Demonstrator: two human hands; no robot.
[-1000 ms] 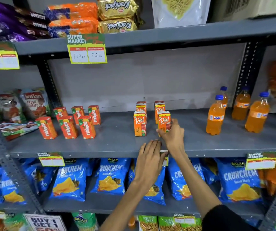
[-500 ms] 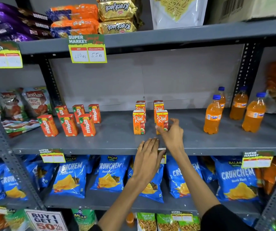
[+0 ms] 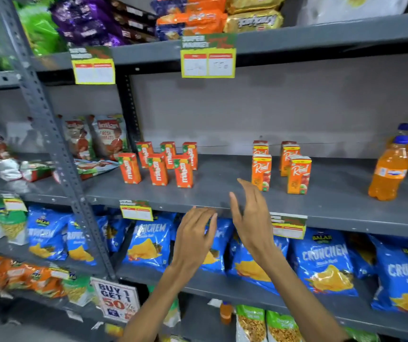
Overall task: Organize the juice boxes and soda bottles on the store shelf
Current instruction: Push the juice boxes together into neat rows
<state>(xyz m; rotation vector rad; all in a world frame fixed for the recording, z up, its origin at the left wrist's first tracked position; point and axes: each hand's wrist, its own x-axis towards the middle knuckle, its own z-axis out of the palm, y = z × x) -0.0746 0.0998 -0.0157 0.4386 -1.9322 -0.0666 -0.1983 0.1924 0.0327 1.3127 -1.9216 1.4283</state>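
On the grey middle shelf [image 3: 222,193], six orange juice boxes [image 3: 158,169] stand upright in two rows at the left, four more juice boxes [image 3: 298,174] stand near the middle, and orange soda bottles [image 3: 389,169] stand at the right. Both hands hover empty before the shelf edge: left hand [image 3: 194,239] open with fingers loosely curled, right hand [image 3: 252,218] open, fingers spread, near the middle boxes.
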